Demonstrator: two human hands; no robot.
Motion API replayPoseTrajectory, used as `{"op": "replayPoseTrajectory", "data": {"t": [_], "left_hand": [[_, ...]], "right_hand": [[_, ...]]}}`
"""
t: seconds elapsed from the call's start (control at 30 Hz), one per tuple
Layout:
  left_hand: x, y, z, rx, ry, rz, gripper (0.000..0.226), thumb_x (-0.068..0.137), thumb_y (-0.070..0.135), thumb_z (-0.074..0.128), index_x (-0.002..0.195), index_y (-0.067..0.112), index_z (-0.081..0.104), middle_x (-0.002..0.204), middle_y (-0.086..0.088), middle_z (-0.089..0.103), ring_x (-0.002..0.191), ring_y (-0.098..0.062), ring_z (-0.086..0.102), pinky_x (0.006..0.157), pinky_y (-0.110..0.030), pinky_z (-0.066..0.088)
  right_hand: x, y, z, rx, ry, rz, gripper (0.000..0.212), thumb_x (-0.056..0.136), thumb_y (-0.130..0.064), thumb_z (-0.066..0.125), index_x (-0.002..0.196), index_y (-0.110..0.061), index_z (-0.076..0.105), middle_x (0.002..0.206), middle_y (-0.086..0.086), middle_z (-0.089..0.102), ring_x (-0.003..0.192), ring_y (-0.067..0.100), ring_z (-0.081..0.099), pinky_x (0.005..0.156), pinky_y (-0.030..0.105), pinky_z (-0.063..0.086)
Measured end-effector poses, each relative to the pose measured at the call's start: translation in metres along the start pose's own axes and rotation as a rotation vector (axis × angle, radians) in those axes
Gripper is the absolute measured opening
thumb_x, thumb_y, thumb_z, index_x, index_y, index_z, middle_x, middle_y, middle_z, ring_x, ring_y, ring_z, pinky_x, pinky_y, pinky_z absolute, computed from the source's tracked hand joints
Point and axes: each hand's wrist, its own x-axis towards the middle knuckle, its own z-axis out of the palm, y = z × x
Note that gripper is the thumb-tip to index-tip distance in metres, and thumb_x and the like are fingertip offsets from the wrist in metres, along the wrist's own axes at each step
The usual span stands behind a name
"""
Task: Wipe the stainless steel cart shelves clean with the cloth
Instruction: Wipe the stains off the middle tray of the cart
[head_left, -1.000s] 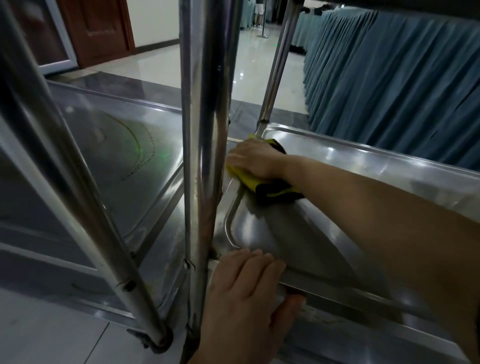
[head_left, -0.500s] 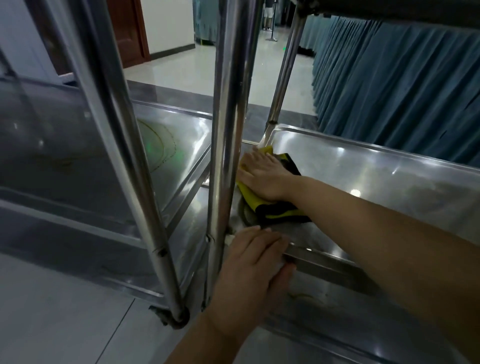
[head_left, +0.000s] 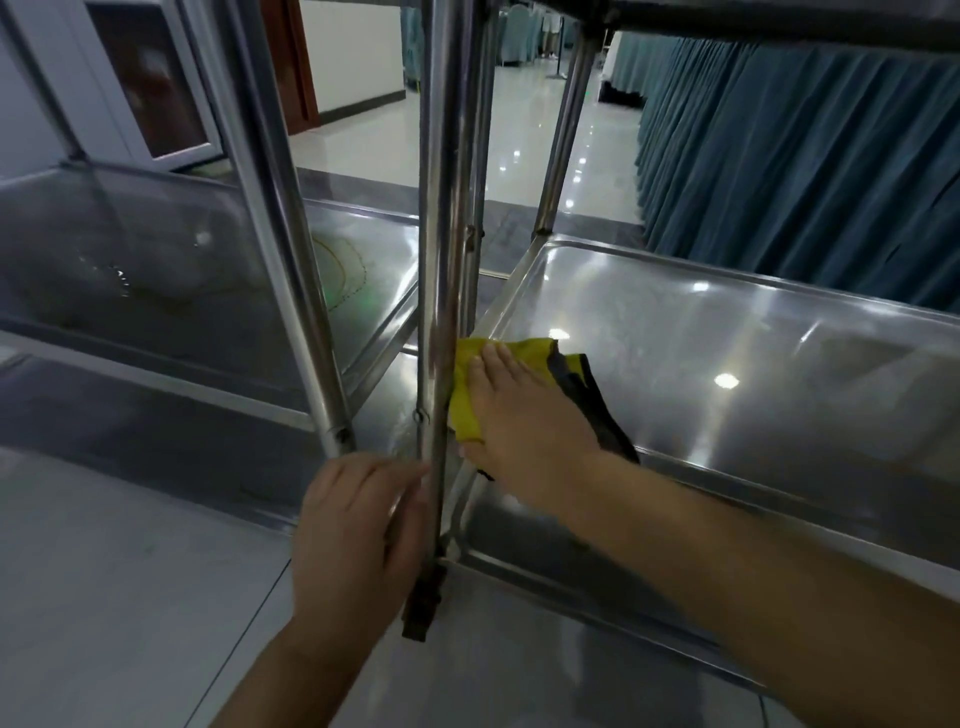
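Flatly, the right hand (head_left: 519, 415) presses its straight fingers on the soft yellow cloth with a dark grey border (head_left: 524, 351), bunched in the near left corner of the glossy, raised-rim stainless steel cart shelf (head_left: 727, 338). The left hand (head_left: 353, 525) sits against the round polished steel post (head_left: 441, 260), and whether it grips cannot be told. Half a second ago it lay on the shelf's front rim.
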Motion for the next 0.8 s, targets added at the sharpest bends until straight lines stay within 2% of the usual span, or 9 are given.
{"op": "replayPoseTrajectory", "data": {"t": [0.1, 0.17, 0.23, 0.4, 0.53, 0.6, 0.67, 0.73, 0.8], "left_hand": [[0.010, 0.013, 0.009, -0.007, 0.014, 0.002, 0.027, 0.087, 0.017, 0.044, 0.093, 0.007, 0.068, 0.085, -0.004, 0.064, 0.085, -0.013, 0.049, 0.076, -0.017, 0.031], [0.014, 0.021, 0.018, -0.022, 0.015, 0.018, 0.027, 0.086, 0.012, 0.044, 0.096, 0.005, 0.068, 0.086, -0.005, 0.064, 0.084, -0.013, 0.049, 0.077, -0.016, 0.031], [0.018, 0.028, 0.028, -0.038, -0.002, 0.019, 0.028, 0.086, 0.011, 0.043, 0.099, 0.006, 0.067, 0.091, -0.005, 0.064, 0.089, -0.014, 0.050, 0.081, -0.012, 0.031], [0.030, 0.038, 0.059, 0.004, -0.137, 0.071, 0.033, 0.083, 0.010, 0.046, 0.109, 0.008, 0.066, 0.106, -0.008, 0.062, 0.101, -0.022, 0.052, 0.088, -0.024, 0.037], [0.041, 0.035, 0.074, 0.091, -0.231, 0.146, 0.034, 0.079, 0.006, 0.050, 0.109, 0.007, 0.066, 0.107, -0.009, 0.063, 0.100, -0.023, 0.050, 0.090, -0.030, 0.036], [0.044, 0.033, 0.075, 0.088, -0.239, 0.151, 0.034, 0.077, 0.006, 0.050, 0.106, 0.007, 0.067, 0.102, -0.009, 0.064, 0.096, -0.021, 0.048, 0.086, -0.028, 0.035], [0.046, 0.032, 0.073, 0.069, -0.235, 0.140, 0.033, 0.077, 0.005, 0.049, 0.104, 0.007, 0.068, 0.099, -0.008, 0.065, 0.094, -0.020, 0.049, 0.084, -0.025, 0.035], [0.047, 0.033, 0.069, 0.046, -0.242, 0.139, 0.035, 0.078, 0.007, 0.045, 0.105, 0.007, 0.068, 0.099, -0.008, 0.066, 0.094, -0.018, 0.048, 0.082, -0.023, 0.034], [0.045, 0.035, 0.066, 0.005, -0.256, 0.123, 0.040, 0.078, 0.005, 0.044, 0.113, 0.008, 0.064, 0.104, -0.008, 0.065, 0.098, -0.016, 0.047, 0.083, -0.019, 0.032]], "right_hand": [[0.001, -0.011, 0.017, -0.101, 0.115, 0.081, 0.067, 0.094, -0.037, 0.055, 0.140, 0.003, 0.027, 0.150, 0.033, 0.022, 0.142, 0.040, 0.023, 0.115, 0.044, 0.022], [-0.007, -0.004, 0.027, -0.140, 0.204, 0.094, 0.060, 0.077, -0.031, 0.076, 0.117, 0.001, 0.046, 0.128, 0.034, 0.052, 0.122, 0.042, 0.052, 0.099, 0.045, 0.047], [-0.027, 0.015, 0.034, -0.122, 0.227, 0.105, 0.062, 0.062, -0.028, 0.085, 0.102, -0.004, 0.044, 0.109, 0.027, 0.065, 0.103, 0.038, 0.065, 0.084, 0.042, 0.055], [-0.106, 0.079, 0.038, -0.143, 0.309, 0.151, 0.064, 0.051, -0.022, 0.088, 0.096, -0.004, 0.046, 0.110, 0.029, 0.064, 0.100, 0.041, 0.065, 0.081, 0.046, 0.054], [-0.150, 0.105, 0.038, -0.164, 0.298, 0.233, 0.069, 0.051, -0.034, 0.092, 0.096, -0.005, 0.049, 0.114, 0.024, 0.064, 0.106, 0.038, 0.064, 0.089, 0.046, 0.051], [-0.149, 0.102, 0.035, -0.143, 0.318, 0.252, 0.068, 0.048, -0.040, 0.091, 0.092, -0.004, 0.054, 0.111, 0.024, 0.065, 0.104, 0.038, 0.065, 0.085, 0.045, 0.053], [-0.133, 0.090, 0.036, -0.140, 0.368, 0.245, 0.071, 0.046, -0.042, 0.089, 0.091, -0.007, 0.047, 0.105, 0.022, 0.066, 0.099, 0.037, 0.066, 0.080, 0.040, 0.054], [-0.105, 0.072, 0.038, -0.135, 0.395, 0.227, 0.069, 0.046, -0.030, 0.089, 0.090, -0.011, 0.039, 0.095, 0.020, 0.065, 0.091, 0.036, 0.066, 0.075, 0.037, 0.050], [-0.073, 0.051, 0.039, -0.132, 0.391, 0.218, 0.059, 0.053, -0.024, 0.082, 0.092, -0.010, 0.041, 0.091, 0.019, 0.064, 0.091, 0.036, 0.064, 0.075, 0.037, 0.047]]}}
